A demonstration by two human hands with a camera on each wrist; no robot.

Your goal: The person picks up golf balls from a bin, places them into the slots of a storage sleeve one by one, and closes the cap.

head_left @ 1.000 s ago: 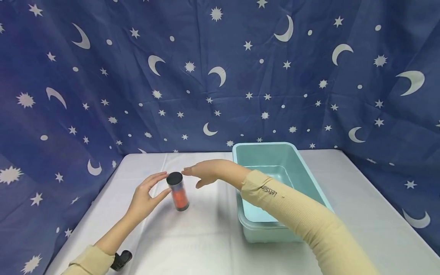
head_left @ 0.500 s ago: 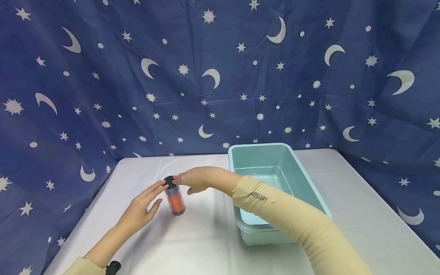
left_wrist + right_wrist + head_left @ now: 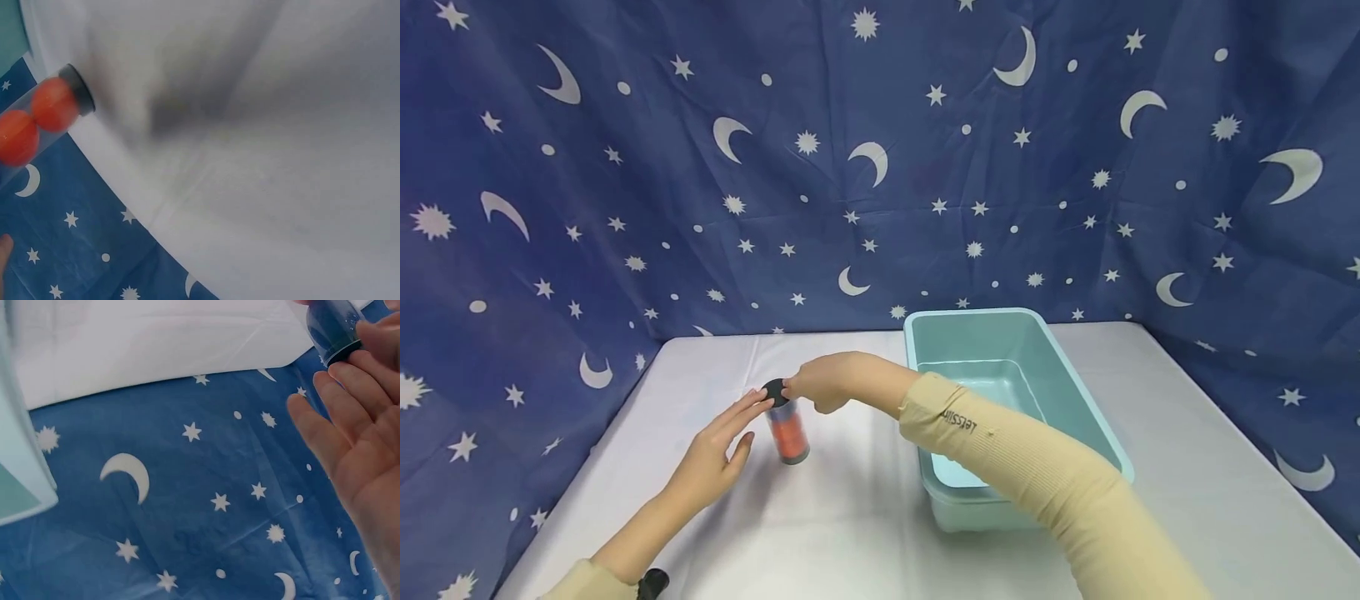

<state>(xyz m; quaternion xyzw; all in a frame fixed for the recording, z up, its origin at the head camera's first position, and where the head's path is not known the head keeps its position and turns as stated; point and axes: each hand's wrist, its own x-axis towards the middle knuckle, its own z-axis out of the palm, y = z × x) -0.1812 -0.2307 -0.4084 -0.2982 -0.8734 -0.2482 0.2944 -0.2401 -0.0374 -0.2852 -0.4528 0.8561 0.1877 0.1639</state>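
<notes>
A clear tube with orange balls inside (image 3: pixel 789 435) stands on the white table, leaning slightly in the head view. Its black lid (image 3: pixel 775 390) is on top. My right hand (image 3: pixel 833 381) reaches across from the right, its thumb and a finger pinching the lid's edge; the right wrist view shows the other fingers (image 3: pixel 353 394) more loosely extended. From the left, my left hand (image 3: pixel 709 462) rests fairly straight fingertips against the lid, thumb apart from the tube. The left wrist view shows the tube's dark bottom cap (image 3: pixel 77 89) and two orange balls.
A light teal plastic bin (image 3: pixel 1093 408) stands to the right, under my right forearm. The white table (image 3: pixel 842 533) ends at a dark blue curtain (image 3: pixel 925 167) with moons and stars. A black device (image 3: pixel 653 582) sits at my left wrist.
My right hand has come left onto the lid and its fingers have curled in. My left thumb has drawn away from the tube while the fingertips moved onto the lid. The tube still stands.
</notes>
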